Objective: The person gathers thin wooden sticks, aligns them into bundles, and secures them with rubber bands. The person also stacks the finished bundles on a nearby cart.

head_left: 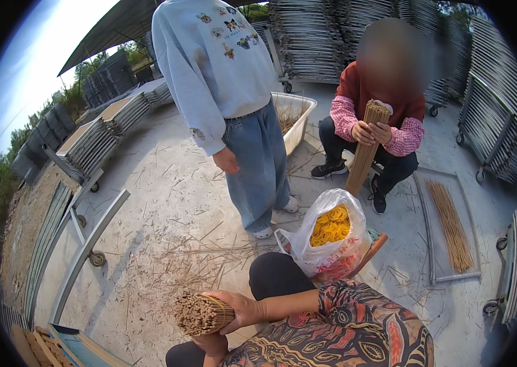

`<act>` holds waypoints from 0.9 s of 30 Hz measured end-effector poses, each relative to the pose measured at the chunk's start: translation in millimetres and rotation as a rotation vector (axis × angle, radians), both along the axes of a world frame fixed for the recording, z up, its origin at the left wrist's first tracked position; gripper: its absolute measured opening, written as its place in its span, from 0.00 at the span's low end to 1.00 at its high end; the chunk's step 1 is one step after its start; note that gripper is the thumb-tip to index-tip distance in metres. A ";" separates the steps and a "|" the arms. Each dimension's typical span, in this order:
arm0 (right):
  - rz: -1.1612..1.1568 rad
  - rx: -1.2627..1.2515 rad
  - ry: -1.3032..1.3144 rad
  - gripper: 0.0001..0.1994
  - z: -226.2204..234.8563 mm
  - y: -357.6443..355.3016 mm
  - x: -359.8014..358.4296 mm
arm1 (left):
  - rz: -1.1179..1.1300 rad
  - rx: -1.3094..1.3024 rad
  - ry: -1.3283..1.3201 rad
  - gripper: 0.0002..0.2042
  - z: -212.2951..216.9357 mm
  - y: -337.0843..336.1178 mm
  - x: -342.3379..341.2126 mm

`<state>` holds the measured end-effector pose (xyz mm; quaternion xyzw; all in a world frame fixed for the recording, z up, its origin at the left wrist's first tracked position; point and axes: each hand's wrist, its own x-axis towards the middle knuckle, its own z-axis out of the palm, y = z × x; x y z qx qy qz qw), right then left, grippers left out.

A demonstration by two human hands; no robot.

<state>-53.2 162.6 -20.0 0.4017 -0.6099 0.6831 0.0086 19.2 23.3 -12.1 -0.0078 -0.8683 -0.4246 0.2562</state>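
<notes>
A thick bundle of thin brown sticks (200, 313) is held at the lower middle, its cut ends facing up and left. Around it, near the top, runs what looks like a thin yellow rubber band. My right hand (243, 309) wraps the bundle's right side, the thumb over the upper edge. Below, my left hand (211, 345) closes round its underside, partly hidden by the sticks. Beyond my right knee stands a white plastic bag (298, 244) filled with yellow rubber bands (331, 226).
A crouching person (387, 122) grips an upright stick bundle (364, 165). Another person (215, 73) stands at centre. Loose sticks (448, 226) lie on a frame (431, 244) at right. A white tub (301, 125), wheeled racks (497, 104) and a metal rail (90, 251) surround the littered concrete.
</notes>
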 end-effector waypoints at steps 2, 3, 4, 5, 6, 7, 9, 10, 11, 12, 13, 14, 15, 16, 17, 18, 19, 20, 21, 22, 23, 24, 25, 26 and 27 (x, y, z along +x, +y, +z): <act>0.009 -0.012 -0.030 0.48 1.6 -3.1 1.0 | -0.012 0.233 -0.023 0.20 3.8 -1.8 -4.1; 0.010 -0.014 -0.032 0.47 2.5 -3.5 1.0 | -0.022 0.368 -0.043 0.20 4.0 -3.5 -7.2; 0.005 -0.024 -0.021 0.47 2.6 -4.3 0.7 | -0.184 0.736 -0.058 0.18 6.2 -6.3 -11.6; 0.000 -0.035 -0.011 0.47 2.1 -5.6 0.3 | -0.301 1.116 -0.072 0.19 8.8 -8.6 -16.4; -0.007 -0.044 -0.001 0.47 0.9 -6.8 0.2 | -0.240 0.784 -0.031 0.18 3.7 -10.4 -16.5; -0.012 -0.067 0.001 0.47 -3.8 -9.2 -0.9 | -0.178 0.452 0.010 0.18 -0.9 -9.9 -17.3; -0.022 -0.113 0.003 0.47 -7.1 -13.0 -4.5 | -0.124 0.241 0.036 0.17 -1.9 -8.0 -14.9; -0.005 -0.109 0.033 0.46 -2.1 -11.4 -4.5 | -0.089 0.139 0.052 0.17 1.0 -5.5 -13.2; 0.013 -0.104 0.064 0.46 5.0 -8.5 -5.3 | -0.055 0.149 0.073 0.17 4.9 -0.2 -8.5; 0.027 -0.104 0.091 0.46 15.3 -5.4 -7.5 | -0.055 0.091 0.083 0.17 12.4 1.0 -7.6; 0.092 -0.120 0.035 0.45 18.4 -7.2 -7.1 | -0.053 0.035 0.087 0.17 18.7 1.5 -4.2; 0.160 -0.137 -0.020 0.45 22.2 -8.5 -9.5 | -0.051 -0.018 0.102 0.18 25.5 2.9 -4.6; 0.149 -0.093 -0.003 0.46 21.6 -10.1 -11.6 | -0.057 -0.167 0.066 0.19 29.0 -8.3 -4.0; 0.189 -0.091 -0.062 0.46 15.7 -11.6 -14.0 | -0.058 -0.309 0.009 0.20 29.0 -13.8 -0.2; 0.190 -0.031 -0.046 0.47 13.7 -11.1 -18.1 | -0.051 0.053 0.054 0.19 15.6 -12.9 -1.7; 0.139 0.035 -0.076 0.48 11.5 -9.0 -18.1 | -0.015 0.405 0.115 0.22 4.4 -12.2 -6.6; 0.123 0.054 -0.130 0.49 2.9 -6.7 -19.8 | -0.080 0.455 0.059 0.26 5.6 -14.2 -11.9; 0.216 -0.052 -0.365 0.51 -9.0 -7.7 -17.7 | -0.145 0.495 0.004 0.31 10.9 -15.4 -17.1; 0.215 -0.051 -0.345 0.51 -11.6 -11.3 -16.4 | -0.174 0.519 -0.048 0.36 20.4 -20.9 -14.7; 0.195 -0.042 -0.318 0.52 -15.1 -11.7 -11.3 | -0.337 0.868 0.001 0.40 27.5 -21.3 -11.1; 0.203 -0.057 -0.369 0.53 -22.7 -13.2 -3.7 | -0.287 0.848 0.013 0.44 44.8 -13.2 -8.0; 0.188 -0.067 -0.388 0.53 -24.6 -12.0 -5.5 | -0.271 0.828 0.046 0.50 58.9 -7.2 -13.7; 0.180 -0.080 -0.355 0.51 -25.0 -10.1 -2.0 | -0.273 0.740 0.034 0.53 57.2 -12.5 -13.2; 0.226 -0.134 -0.381 0.50 -24.6 -11.8 0.0 | -0.279 0.652 0.018 0.57 55.8 -17.2 -11.5; 0.262 -0.181 -0.409 0.48 -23.0 -10.3 0.9 | -0.264 0.781 0.039 0.62 59.3 -11.8 -12.1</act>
